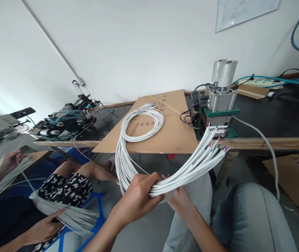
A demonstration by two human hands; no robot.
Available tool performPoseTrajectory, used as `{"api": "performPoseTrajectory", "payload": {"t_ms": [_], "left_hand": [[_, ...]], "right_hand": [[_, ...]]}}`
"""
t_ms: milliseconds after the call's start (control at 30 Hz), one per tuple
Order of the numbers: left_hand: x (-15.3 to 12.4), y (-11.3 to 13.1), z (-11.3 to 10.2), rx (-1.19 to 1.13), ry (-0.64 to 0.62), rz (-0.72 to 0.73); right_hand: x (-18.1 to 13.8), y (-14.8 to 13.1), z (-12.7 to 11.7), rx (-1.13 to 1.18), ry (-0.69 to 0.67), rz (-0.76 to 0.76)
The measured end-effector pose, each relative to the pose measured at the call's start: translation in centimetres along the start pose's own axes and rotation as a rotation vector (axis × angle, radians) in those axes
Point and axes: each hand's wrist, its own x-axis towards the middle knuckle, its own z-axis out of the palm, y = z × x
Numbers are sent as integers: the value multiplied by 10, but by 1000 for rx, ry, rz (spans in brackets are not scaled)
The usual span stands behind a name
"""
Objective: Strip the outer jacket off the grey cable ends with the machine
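A thick bundle of white cables (pixel 188 175) runs through both my hands above my lap. My left hand (pixel 141 192) is wrapped round it, thumb on top. From below, my right hand (pixel 179 201) grips the same bundle, its fingers partly hidden behind the cables. The loose ends fan out to the upper right, with small coloured wires showing at their tips. Towards the left the bundle hangs past the table edge and rises into a round coil (pixel 144 138), which lies on a flat cardboard sheet (pixel 175 136).
A pneumatic press (pixel 221 94) with two metal cylinders stands right of the cardboard on the black table (pixel 275 119). Another machine (pixel 62 120) with tubes is at the left. A co-worker (pixel 10 217) sits close on my left, holding white cables (pixel 65 213). A power strip (pixel 265 83) lies at the back right.
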Motion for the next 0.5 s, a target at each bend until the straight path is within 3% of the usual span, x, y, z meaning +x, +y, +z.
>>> {"api": "performPoseTrajectory", "payload": {"t_ms": [167,333,500], "left_hand": [[-1,-4,7,72,10,-39],[28,-4,27,116,35,-43],[67,5,35,309,232,77]], "right_hand": [[0,-19,17,35,9,-236],[-42,-65,41,-17,-48,-479],[-65,-99,76,-165,-91,-674]]}}
